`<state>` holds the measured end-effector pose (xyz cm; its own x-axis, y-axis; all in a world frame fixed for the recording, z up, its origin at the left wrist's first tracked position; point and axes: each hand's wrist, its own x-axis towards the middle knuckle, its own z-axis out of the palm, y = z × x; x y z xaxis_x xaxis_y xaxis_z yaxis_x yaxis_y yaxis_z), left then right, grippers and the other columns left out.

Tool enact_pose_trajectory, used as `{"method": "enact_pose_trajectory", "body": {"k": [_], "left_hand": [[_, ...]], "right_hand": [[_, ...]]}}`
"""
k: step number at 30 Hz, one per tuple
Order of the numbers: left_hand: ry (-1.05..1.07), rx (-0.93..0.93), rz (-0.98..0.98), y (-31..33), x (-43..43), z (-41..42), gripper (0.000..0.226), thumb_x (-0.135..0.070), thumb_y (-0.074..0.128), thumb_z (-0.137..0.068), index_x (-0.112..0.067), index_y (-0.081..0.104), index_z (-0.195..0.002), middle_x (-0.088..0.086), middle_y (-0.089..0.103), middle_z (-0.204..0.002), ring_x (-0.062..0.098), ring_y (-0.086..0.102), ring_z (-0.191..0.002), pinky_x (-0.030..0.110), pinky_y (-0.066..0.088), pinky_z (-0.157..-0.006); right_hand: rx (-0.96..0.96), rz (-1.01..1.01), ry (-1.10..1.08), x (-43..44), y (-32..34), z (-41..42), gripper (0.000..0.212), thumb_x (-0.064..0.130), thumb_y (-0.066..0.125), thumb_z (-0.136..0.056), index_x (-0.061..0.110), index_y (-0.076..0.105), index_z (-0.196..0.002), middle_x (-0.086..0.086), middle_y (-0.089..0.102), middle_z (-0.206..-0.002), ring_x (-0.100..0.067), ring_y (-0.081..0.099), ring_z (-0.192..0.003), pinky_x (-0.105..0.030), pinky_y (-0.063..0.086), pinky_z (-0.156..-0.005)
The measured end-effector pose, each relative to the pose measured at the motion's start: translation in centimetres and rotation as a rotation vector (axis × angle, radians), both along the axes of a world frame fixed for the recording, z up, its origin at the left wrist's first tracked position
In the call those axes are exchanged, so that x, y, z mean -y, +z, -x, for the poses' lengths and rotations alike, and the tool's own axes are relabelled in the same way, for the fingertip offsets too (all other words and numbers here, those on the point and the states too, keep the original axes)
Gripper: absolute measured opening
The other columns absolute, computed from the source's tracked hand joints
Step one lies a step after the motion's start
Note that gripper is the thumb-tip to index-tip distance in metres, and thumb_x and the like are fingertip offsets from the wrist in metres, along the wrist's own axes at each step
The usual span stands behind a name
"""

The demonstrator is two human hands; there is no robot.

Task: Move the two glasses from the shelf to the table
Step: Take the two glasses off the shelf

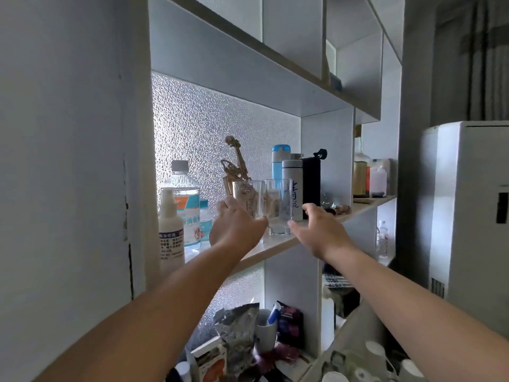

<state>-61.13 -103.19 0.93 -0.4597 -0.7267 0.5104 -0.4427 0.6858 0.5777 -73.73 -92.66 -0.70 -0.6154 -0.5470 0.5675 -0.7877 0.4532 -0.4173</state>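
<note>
two clear glasses stand side by side at the near edge of the shelf (278, 245), the left hand (237, 224) wrapped around the left glass (248, 198) while the right hand (319, 230), fingers spread wide, reaches just beside the right glass (278, 206), thumb tip near its base.

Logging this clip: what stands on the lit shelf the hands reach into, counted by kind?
Glasses: 2
Flasks: 3
Plastic bottles: 3
Wooden model: 1
Total: 9
</note>
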Motion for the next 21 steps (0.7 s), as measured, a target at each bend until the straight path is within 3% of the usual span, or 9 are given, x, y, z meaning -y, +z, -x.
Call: {"method": "enact_pose_trajectory", "body": {"k": [4, 8, 12, 16, 21], "left_hand": [[0.021, -0.009, -0.033, -0.1, 0.9, 1.4, 0.085, -0.048, 0.062, -0.077, -0.005, 0.023, -0.139, 0.015, 0.037, -0.138, 0.034, 0.052, -0.112, 0.044, 0.051, -0.088], [0.042, -0.077, -0.061, 0.0, 1.9, 2.5, 0.084, -0.05, 0.065, -0.075, -0.006, 0.025, -0.134, 0.015, 0.044, -0.13, 0.033, 0.056, -0.104, 0.042, 0.052, -0.081], [0.053, -0.087, -0.07, 0.1, 2.8, 3.1, 0.09, -0.057, 0.067, -0.072, -0.006, 0.027, -0.133, 0.013, 0.046, -0.129, 0.032, 0.056, -0.104, 0.046, 0.053, -0.085], [0.069, -0.081, -0.067, 0.2, 3.0, 3.2, 0.093, -0.065, 0.065, -0.07, -0.005, 0.029, -0.133, 0.012, 0.05, -0.128, 0.028, 0.057, -0.098, 0.036, 0.051, -0.074], [0.067, -0.098, -0.066, 0.3, 3.0, 3.2, 0.092, -0.065, 0.065, -0.07, -0.006, 0.032, -0.132, 0.011, 0.053, -0.127, 0.027, 0.057, -0.099, 0.035, 0.046, -0.072]], "right_hand": [[0.028, 0.031, -0.022, 1.7, 0.5, 1.7, 0.063, 0.049, 0.048, -0.088, 0.01, 0.035, -0.136, -0.014, 0.049, -0.136, -0.032, 0.05, -0.118, -0.043, 0.041, -0.094], [0.127, 0.085, -0.014, 3.6, 0.6, 2.8, 0.075, 0.054, 0.052, -0.084, 0.009, 0.029, -0.14, -0.014, 0.041, -0.144, -0.033, 0.044, -0.126, -0.043, 0.039, -0.098], [0.181, 0.111, 0.022, 5.1, 0.6, 3.4, 0.085, 0.061, 0.056, -0.079, 0.009, 0.029, -0.14, -0.014, 0.042, -0.143, -0.032, 0.045, -0.125, -0.043, 0.04, -0.097], [0.185, 0.152, 0.042, 6.4, 0.9, 3.6, 0.085, 0.064, 0.058, -0.075, 0.01, 0.032, -0.136, -0.011, 0.048, -0.136, -0.029, 0.05, -0.117, -0.041, 0.044, -0.091], [0.185, 0.21, 0.072, 7.5, 1.2, 3.5, 0.082, 0.06, 0.063, -0.075, 0.01, 0.034, -0.133, -0.011, 0.05, -0.134, -0.029, 0.053, -0.116, -0.043, 0.046, -0.092]]}}
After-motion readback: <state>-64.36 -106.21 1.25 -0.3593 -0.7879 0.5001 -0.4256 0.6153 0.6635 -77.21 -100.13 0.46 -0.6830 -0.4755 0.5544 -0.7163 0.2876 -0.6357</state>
